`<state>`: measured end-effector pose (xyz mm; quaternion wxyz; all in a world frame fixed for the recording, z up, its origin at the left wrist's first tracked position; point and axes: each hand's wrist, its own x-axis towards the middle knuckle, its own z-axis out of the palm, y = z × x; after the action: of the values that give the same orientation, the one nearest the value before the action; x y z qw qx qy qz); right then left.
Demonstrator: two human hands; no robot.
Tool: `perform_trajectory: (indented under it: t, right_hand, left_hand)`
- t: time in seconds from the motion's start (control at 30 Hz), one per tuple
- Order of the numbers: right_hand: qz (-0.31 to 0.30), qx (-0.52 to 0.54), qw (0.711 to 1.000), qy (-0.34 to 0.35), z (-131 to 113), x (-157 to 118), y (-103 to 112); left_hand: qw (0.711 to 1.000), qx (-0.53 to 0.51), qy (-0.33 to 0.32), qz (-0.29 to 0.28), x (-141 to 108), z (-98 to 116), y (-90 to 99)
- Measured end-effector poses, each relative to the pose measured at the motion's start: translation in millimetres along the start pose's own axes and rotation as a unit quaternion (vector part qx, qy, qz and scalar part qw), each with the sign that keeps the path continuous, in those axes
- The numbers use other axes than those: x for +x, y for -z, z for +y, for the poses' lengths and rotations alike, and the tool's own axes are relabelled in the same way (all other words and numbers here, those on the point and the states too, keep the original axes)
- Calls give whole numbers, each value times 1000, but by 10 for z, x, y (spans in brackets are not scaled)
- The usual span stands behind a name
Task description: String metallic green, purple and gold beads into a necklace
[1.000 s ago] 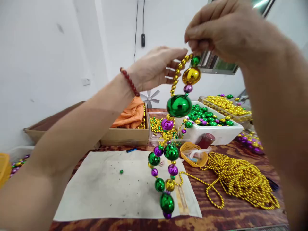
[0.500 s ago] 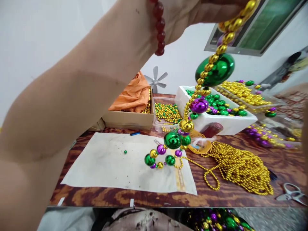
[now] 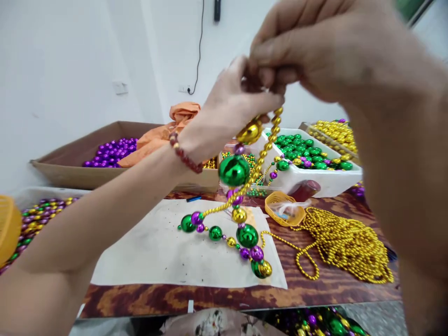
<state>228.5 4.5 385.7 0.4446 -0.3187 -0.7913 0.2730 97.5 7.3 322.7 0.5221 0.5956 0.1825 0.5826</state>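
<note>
My left hand, a red bead bracelet at its wrist, is raised over the table with closed fingers. It holds a bead necklace of green, purple and gold balls and a run of small gold beads. The necklace hangs below the hand, and its lower loop dangles over the white cloth. My right hand meets the left at the fingertips, thumb and fingers pinched together at the top of the strand. What exactly sits between the right fingertips is hidden.
A heap of gold bead string lies right of the cloth, beside a yellow basket. Behind stand a white foam box of green beads and a cardboard box with purple beads and orange cloth. Another bead bin is at left.
My right hand has come into view and joined the left. The left hand and necklace appear lower and further left, and the view has turned left, bringing the purple beads into sight.
</note>
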Motion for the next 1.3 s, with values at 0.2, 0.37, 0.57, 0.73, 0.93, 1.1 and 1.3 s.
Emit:
perform_trajectory:
  t: [0.2, 0.37, 0.57, 0.73, 0.93, 1.1, 1.3]
  right_hand:
    - [-85, -47, 995, 29, 311, -137, -377]
    - [-120, 29, 992, -2, 832, -279, -766]
    - [-124, 90, 987, -58, 1318, -495, -1229]
    - [-122, 140, 978, -92, 1547, -615, -1506]
    - [-58, 333, 921, -194, 1842, -803, -1781]
    - [80, 434, 852, -281, 2025, -1132, -1992]
    - [177, 419, 832, -319, 1986, -1511, -2125]
  left_hand:
    - [998, 63, -13, -13, -438, -348, 330]
    - [995, 64, 74, 37, -803, -693, 643]
    - [978, 91, 170, 86, -1140, -1007, 949]
    - [959, 75, 242, 126, -1375, -1163, 1101]
    - [935, 32, 300, 186, -1604, -1310, 1262]
    - [921, 56, 322, 214, -1723, -1413, 1363]
    - [917, 69, 314, 235, -1759, -1524, 1398]
